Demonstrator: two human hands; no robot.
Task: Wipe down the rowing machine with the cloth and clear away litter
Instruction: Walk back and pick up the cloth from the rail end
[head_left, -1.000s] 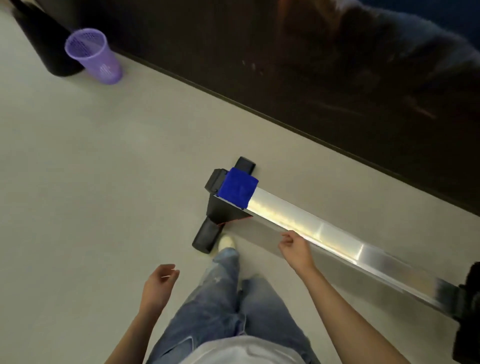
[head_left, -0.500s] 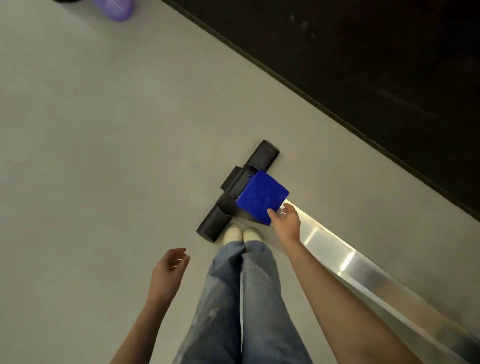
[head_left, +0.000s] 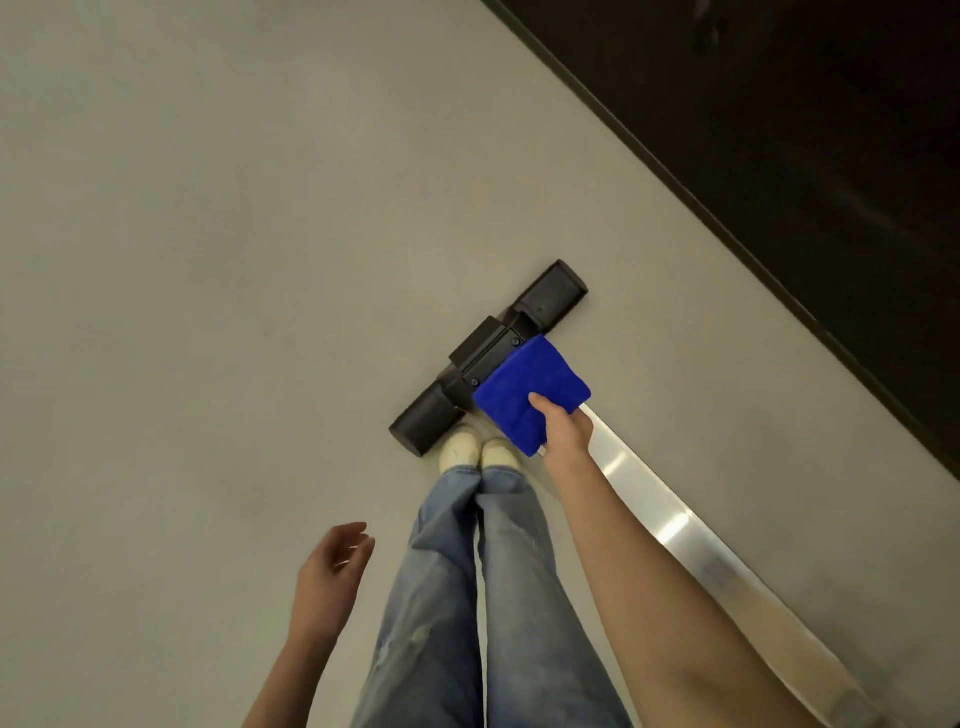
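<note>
A folded blue cloth (head_left: 527, 392) is held over the end of the rowing machine's shiny metal rail (head_left: 670, 519), with my right hand (head_left: 563, 428) gripping its near edge, thumb on top. The rail ends at a black cross foot (head_left: 488, 358) on the floor. My left hand (head_left: 327, 577) hangs free at the lower left, fingers loosely curled, holding nothing. No litter shows in this view.
My feet in pale shoes (head_left: 475, 452) stand right beside the black foot, legs in blue jeans. A dark wall (head_left: 779, 130) runs diagonally across the upper right. Bare grey floor (head_left: 208, 260) spreads to the left.
My right hand reached from the rail to the cloth and took hold of it. The view tilted down, so the purple basket left the frame.
</note>
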